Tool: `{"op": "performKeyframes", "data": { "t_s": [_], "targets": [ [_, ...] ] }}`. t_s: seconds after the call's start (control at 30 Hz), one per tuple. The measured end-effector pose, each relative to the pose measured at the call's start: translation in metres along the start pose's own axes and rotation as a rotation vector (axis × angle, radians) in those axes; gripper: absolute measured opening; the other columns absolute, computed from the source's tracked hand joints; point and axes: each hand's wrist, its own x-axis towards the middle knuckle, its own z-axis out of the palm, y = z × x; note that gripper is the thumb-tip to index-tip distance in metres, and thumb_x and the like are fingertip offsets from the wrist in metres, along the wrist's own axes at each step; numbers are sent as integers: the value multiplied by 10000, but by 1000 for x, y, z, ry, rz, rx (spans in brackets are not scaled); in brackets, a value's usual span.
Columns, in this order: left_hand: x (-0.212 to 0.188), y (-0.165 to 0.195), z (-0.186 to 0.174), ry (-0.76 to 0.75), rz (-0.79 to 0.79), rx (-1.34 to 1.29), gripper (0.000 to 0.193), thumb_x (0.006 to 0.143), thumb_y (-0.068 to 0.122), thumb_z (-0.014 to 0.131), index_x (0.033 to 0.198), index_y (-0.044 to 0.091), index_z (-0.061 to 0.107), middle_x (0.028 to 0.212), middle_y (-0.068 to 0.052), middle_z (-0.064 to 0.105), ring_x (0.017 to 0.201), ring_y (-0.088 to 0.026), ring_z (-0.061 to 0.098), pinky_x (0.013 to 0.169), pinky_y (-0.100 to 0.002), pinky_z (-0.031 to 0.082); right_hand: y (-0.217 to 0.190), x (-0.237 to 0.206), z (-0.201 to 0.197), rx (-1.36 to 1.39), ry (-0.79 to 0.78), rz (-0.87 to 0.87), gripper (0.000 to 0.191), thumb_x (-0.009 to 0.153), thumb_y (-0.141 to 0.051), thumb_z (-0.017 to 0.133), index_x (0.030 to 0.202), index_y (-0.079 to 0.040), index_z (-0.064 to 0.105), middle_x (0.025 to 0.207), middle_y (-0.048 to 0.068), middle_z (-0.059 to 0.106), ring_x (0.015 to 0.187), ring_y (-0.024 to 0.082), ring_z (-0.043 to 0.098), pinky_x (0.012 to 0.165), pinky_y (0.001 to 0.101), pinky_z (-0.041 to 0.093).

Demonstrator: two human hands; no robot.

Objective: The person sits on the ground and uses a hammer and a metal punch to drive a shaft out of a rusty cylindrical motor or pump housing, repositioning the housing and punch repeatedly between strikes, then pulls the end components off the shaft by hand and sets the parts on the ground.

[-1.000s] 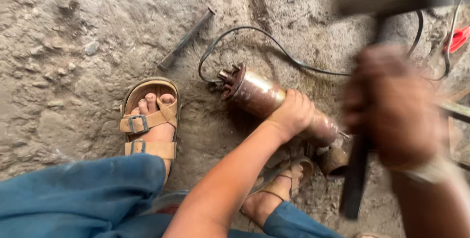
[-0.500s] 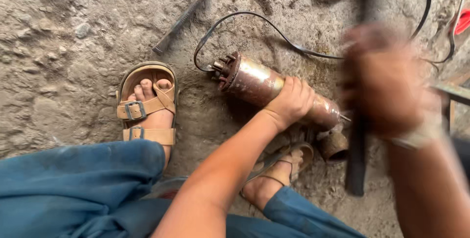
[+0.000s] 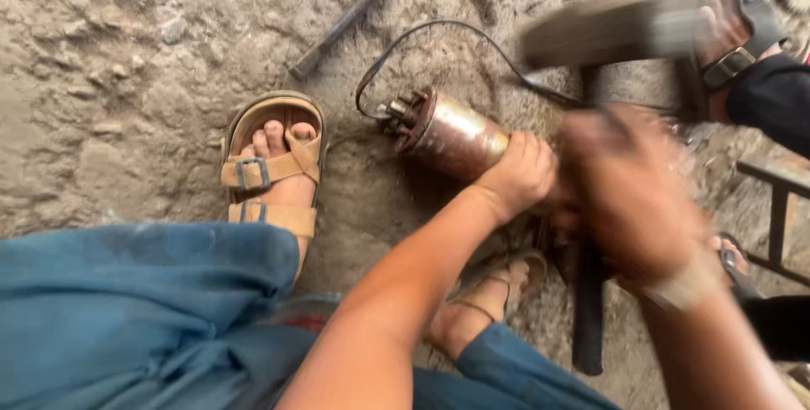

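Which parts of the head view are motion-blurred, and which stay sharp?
Head view: the right hand and the hammer it grips are heavily smeared; the left hand on the rusty metal cylinder, the sandalled foot and the rough ground read sharp. Light is soft and even, no glare.

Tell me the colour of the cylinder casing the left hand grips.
Rusty brown with a dull coppery sheen, on the metal cylinder in the head view.
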Motion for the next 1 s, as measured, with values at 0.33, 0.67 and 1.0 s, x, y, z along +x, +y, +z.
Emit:
{"op": "performKeyframes", "data": {
  "t_s": [0.33,0.67,1.0],
  "targets": [
    [-10,0,-7,7,-45,-95,359,865,326,643,1047,21,698,1099,-217,649,1061,-385,613,1019,-535,454,-4,18,79,-185,-110,-224,329,1022,-356,629,1158,-61,684,862,217,615,823,364,605,764,474,503],
    [18,6,2,-295,-10,1489,553,863,585,685,1053,66,667,1076,-173,641,1033,-343,607,942,-494,475,-40,-16,4,588,-105,-637,369,920,-408,642,955,-41,618,913,164,636,882,352,601,764,465,485],
    [4,6,16,-77,1648,3765,488,946,490,463,1279,148,570,1140,-79,640,1039,-227,597,897,-389,479,25,7,44,158,-182,-149,371,973,-413,603,1089,-62,644,789,30,591,685,85,532,564,287,450]
  ]
}}
